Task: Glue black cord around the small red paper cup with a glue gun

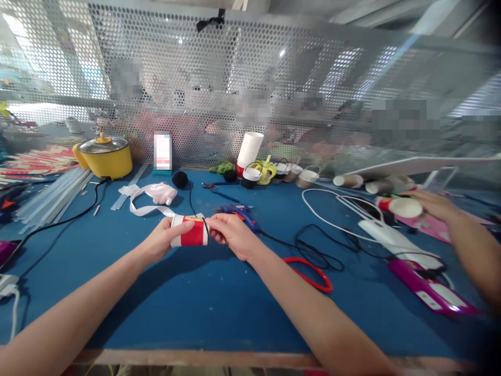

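A red and white paper cup (194,233) is held on its side above the blue table, with my left hand (161,239) wrapped round its left end. At the cup's right end, my right hand (229,230) pinches a strand of black yarn (206,230), which loops round the cup there. The strand runs back to a ball of black yarn (180,179) on the table. Just behind my right hand lies a blue glue gun (240,210). A bundle of white ribbon (162,193) lies behind the cup.
At the back stand a yellow electric pot (109,159), a phone (163,151), a stack of paper cups (250,149) and several wrapped cups. Pliers (217,185), a red ring (313,277), cables and a purple power strip (430,290) lie about. Another person's hand (434,203) is at right near a cup (407,207).
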Available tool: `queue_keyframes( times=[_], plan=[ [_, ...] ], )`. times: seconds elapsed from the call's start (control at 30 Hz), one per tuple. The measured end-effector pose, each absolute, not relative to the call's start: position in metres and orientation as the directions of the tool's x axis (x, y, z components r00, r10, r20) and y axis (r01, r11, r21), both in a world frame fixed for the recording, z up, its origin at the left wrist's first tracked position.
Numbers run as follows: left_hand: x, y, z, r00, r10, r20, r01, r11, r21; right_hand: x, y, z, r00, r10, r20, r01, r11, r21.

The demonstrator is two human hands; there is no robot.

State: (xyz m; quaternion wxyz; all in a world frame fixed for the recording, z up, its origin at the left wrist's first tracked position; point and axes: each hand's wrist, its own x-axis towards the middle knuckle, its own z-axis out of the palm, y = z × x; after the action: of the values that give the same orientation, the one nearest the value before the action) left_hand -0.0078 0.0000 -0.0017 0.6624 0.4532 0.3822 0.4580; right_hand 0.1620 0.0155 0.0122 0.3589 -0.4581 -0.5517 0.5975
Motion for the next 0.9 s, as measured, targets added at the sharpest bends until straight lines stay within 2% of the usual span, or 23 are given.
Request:
queue_keyframes(
  times=[0.07,0.2,0.33,0.47,0.7,0.9],
  plan=[
    [-0.006,0.0,-0.002,0.267,0.958,-0.109,-0.296,0.189,0.936,0.163,0.016,0.011,-0.295,0.948,-0.117,0.127,-0.082,-0.988],
    [-0.005,0.0,-0.004,0.24,0.966,-0.097,-0.288,0.166,0.943,0.166,0.02,0.009,-0.185,0.977,0.102,0.259,0.148,-0.954],
    [-0.006,0.0,-0.007,0.248,0.964,-0.092,-0.276,0.161,0.948,0.164,0.017,0.009,-0.325,0.923,0.205,0.297,0.306,-0.905],
    [-0.005,0.0,-0.01,0.257,0.962,-0.093,-0.297,0.171,0.94,0.158,0.009,0.01,-0.438,0.843,0.312,0.235,0.442,-0.866],
    [-0.001,0.0,-0.015,0.224,0.965,-0.133,-0.259,0.191,0.947,0.158,0.01,0.008,-0.491,0.845,0.214,0.167,0.332,-0.928],
    [-0.001,-0.001,-0.011,0.177,0.972,-0.154,-0.281,0.2,0.939,0.159,0.014,0.009,-0.45,0.868,0.21,0.121,0.293,-0.949]
  ],
)
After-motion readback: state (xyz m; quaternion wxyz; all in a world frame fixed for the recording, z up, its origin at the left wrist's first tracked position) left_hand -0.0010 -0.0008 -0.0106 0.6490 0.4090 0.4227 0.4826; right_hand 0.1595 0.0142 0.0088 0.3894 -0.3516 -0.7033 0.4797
